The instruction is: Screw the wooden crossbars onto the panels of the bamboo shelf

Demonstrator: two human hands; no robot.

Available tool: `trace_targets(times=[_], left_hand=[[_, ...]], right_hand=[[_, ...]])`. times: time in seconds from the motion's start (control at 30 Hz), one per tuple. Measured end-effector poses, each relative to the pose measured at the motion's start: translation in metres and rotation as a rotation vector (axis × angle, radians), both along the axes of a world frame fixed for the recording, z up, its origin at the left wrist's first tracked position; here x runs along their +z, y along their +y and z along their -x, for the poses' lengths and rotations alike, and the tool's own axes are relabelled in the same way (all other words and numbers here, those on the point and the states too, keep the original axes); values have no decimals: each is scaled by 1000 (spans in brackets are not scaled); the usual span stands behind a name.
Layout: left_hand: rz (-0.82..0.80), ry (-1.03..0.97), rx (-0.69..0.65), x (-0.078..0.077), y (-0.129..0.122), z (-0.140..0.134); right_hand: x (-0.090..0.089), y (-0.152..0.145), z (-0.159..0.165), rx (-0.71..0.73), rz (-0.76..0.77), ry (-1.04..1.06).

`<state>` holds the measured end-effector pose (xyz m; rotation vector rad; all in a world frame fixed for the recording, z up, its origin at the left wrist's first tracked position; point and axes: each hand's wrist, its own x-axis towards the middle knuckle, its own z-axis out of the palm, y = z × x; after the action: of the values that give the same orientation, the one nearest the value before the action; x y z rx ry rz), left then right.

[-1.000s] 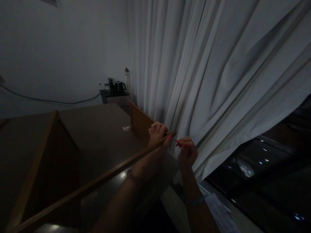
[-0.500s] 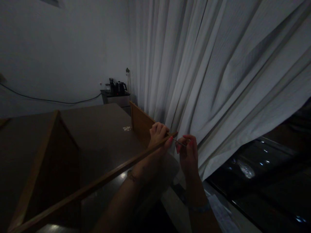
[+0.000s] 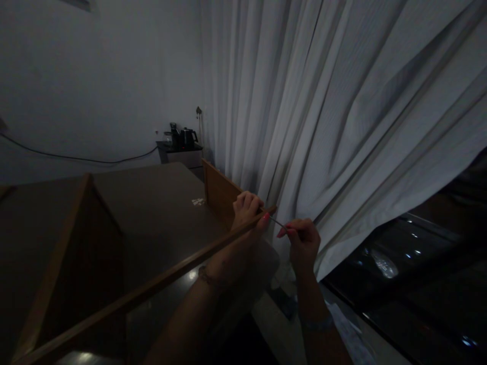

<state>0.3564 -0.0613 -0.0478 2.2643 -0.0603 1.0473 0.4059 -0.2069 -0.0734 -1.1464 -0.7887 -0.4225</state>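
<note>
My left hand [image 3: 248, 208] is closed around the corner where a long wooden rail [image 3: 182, 266] meets an upright wooden panel [image 3: 217, 186]; its thumb presses on the rail's near side. In my right hand [image 3: 304, 241], just right of that corner, thumb and fingers pinch a thin metal rod that looks like a hex key [image 3: 278, 222]. The far tip of the hex key meets the rail's end beside my left thumb, where the contact point is too dark to make out. A second wooden panel [image 3: 72, 253] joins the rail at the left.
The wooden parts stand on a dark table [image 3: 160, 187] with small pale pieces [image 3: 198, 202] near the panel. A long white curtain [image 3: 335, 126] hangs close on the right. Behind are a black kettle [image 3: 187, 136] on a small cabinet [image 3: 182, 154] and a cable [image 3: 95, 160] along the wall.
My right hand has shifted slightly right and turned, its fingers now curled more tightly on the hex key's outer end. My left hand keeps its hold on the corner.
</note>
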Motion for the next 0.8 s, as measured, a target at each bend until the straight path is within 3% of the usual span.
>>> trace_targets(times=[0.27,0.8], left_hand=[[-22,3,-5,1,0,2],[-79,41,48,3,-2,2]], right_hand=[[4,-16,1,-227,391,-152],[5,-9,12,-302,365,-127]])
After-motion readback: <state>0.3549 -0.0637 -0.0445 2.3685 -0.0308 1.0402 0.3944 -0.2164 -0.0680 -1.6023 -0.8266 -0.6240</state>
